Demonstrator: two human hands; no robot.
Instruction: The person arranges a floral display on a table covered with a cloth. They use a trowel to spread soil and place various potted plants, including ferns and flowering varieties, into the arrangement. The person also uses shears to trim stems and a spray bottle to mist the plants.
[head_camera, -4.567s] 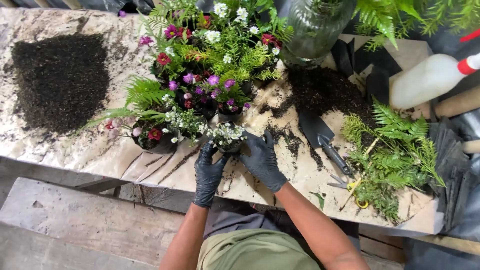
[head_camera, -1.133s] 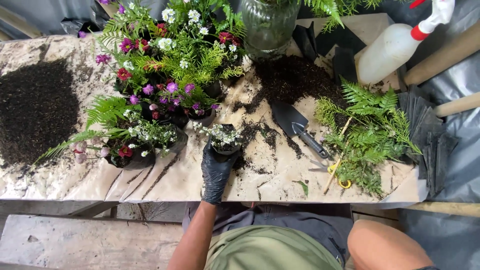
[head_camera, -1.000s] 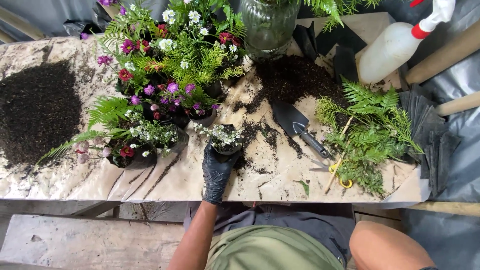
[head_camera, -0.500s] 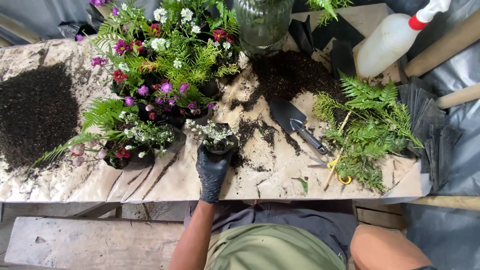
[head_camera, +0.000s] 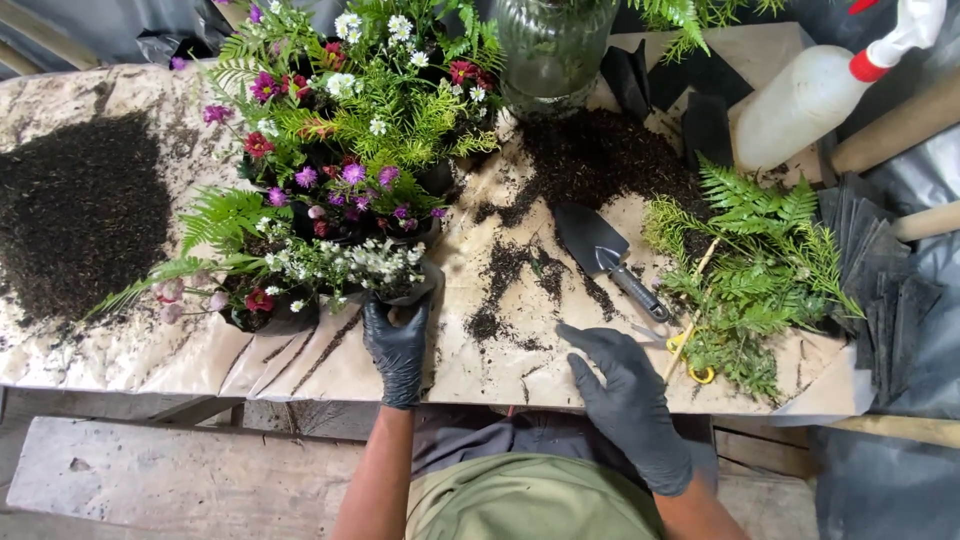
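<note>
Right hand (head_camera: 622, 400) back in view, left hand (head_camera: 397, 347) on small pot (head_camera: 405, 290) (mostly hidden)

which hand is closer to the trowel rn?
Right. The right hand lies flat on the table just below the trowel, fingertips close to its handle. The left hand is farther left, gripping the small pot of white flowers.

Small black pot (head_camera: 405, 292) with tiny white flowers, upright, sits at the near edge of the potted flower cluster (head_camera: 340, 150), touching it. Hand trowel (head_camera: 607, 257), dark blade, lies flat, right of that cluster, blade pointing away.
</note>
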